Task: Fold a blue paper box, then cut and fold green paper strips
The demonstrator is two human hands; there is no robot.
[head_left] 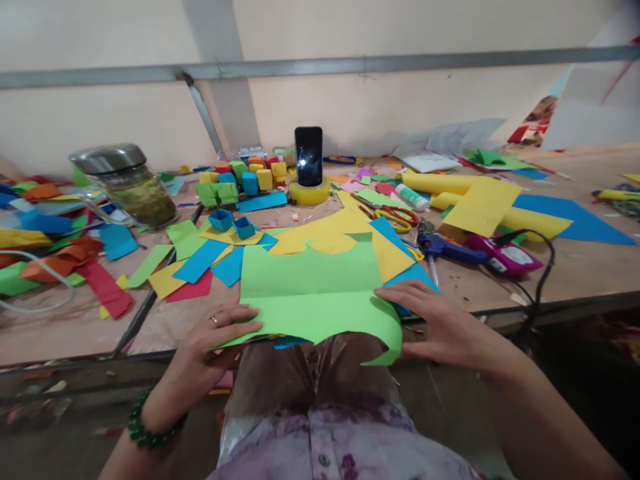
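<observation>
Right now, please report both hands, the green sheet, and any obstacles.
Left hand, right hand holding green sheet by sides. Sheet creased across, right side curled. Clutter: yellow sheet partly beneath far edge.

Illumination: moderate, diffuse, source outside the view. Pale cream wall (350, 103): brightest expanse. Light-green paper sheet with scalloped edges (310, 273): evenly lit, faint crease shading. Upright black smartphone with glossy screen (309, 148): small white glare spot. Space beneath the brown tabletop (595, 263), lower right: near-black shadow. Focus: slightly soft throughout. Periphery: wide-angle stretching.
</observation>
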